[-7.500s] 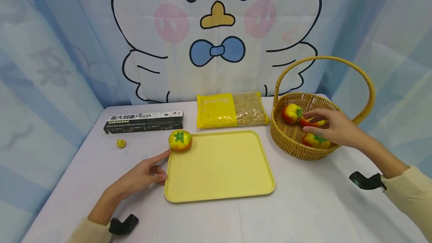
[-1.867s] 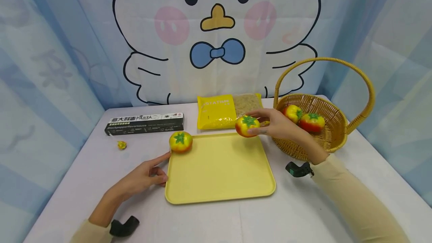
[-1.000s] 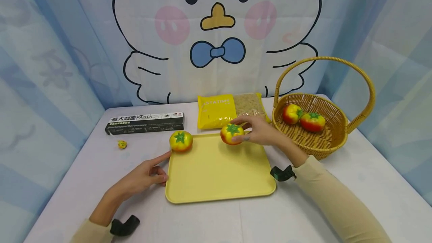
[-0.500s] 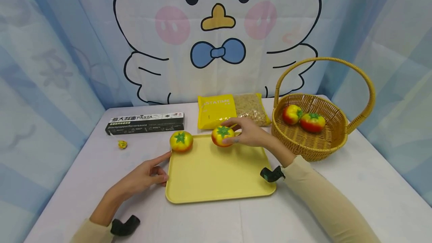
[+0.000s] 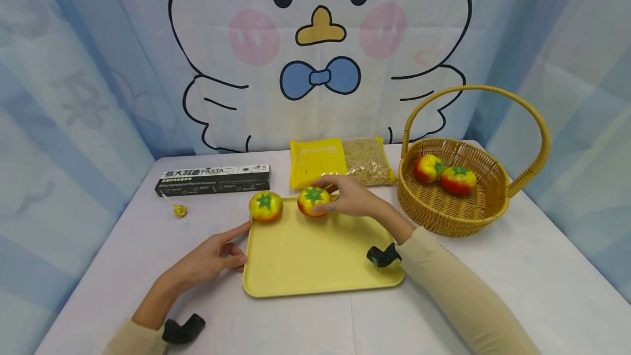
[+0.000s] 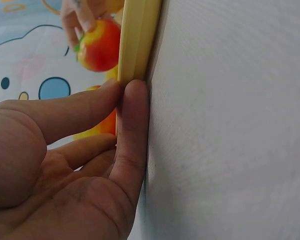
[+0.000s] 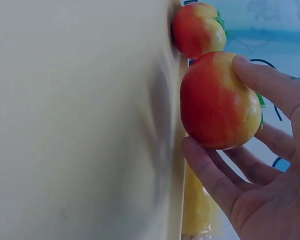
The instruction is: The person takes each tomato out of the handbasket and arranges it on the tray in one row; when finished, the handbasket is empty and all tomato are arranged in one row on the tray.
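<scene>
In the head view my right hand [image 5: 349, 196] grips a red-and-yellow tomato [image 5: 314, 201] with a green star-shaped top, at the tray's far edge. The right wrist view shows this tomato [image 7: 220, 100] between thumb and fingers; I cannot tell whether it touches the tray. A second tomato [image 5: 266, 207] sits on the far left corner of the yellow tray [image 5: 320, 262]. My left hand [image 5: 209, 259] is at the tray's left side. Seen from the left wrist, its thumb and a finger pinch the tray rim [image 6: 137, 40].
A wicker basket [image 5: 443, 221] with a tall handle stands right, holding two more red-and-yellow fruits [image 5: 457, 181]. Behind the tray lies a yellow pasta bag [image 5: 317, 164]. Far left are a black pasta box [image 5: 214, 181] and a small yellow crumpled piece [image 5: 179, 211]. A printed curtain closes the back.
My right hand took a tomato from the basket and carried it left over the tray's far edge, nearer the second tomato. My left hand has stayed at the tray's left side.
</scene>
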`<state>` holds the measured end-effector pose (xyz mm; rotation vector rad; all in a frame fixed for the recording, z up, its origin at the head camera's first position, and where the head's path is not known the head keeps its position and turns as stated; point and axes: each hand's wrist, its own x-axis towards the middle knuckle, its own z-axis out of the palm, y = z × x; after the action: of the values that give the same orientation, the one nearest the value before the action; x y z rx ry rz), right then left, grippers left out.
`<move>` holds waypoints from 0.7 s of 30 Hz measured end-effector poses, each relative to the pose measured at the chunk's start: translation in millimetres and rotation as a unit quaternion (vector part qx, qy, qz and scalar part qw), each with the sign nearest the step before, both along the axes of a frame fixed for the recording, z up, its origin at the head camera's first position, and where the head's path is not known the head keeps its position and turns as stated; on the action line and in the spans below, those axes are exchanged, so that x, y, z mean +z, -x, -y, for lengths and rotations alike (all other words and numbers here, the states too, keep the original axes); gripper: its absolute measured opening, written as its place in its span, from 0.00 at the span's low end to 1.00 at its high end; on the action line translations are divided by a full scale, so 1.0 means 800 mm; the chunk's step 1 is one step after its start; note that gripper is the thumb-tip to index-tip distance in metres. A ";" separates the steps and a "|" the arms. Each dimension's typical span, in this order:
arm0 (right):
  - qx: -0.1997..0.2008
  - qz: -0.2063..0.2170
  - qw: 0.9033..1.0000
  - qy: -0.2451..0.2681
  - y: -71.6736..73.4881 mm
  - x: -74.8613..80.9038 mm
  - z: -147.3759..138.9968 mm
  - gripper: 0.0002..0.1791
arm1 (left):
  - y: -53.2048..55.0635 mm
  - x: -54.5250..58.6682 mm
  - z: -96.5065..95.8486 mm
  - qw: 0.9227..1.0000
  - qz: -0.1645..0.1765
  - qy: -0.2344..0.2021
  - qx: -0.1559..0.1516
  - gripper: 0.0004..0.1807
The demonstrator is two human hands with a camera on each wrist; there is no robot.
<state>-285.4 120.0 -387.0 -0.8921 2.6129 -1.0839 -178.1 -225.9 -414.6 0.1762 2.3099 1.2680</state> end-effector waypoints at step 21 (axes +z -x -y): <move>-0.003 -0.017 1.000 0.007 0.002 -0.013 0.034 0.34 | 0.001 0.001 -0.001 1.000 0.002 0.009 0.003 0.46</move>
<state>-286.7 93.1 -397.5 -0.9137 2.6407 -1.1001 -178.6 -224.9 -413.9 0.1616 2.3193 1.2495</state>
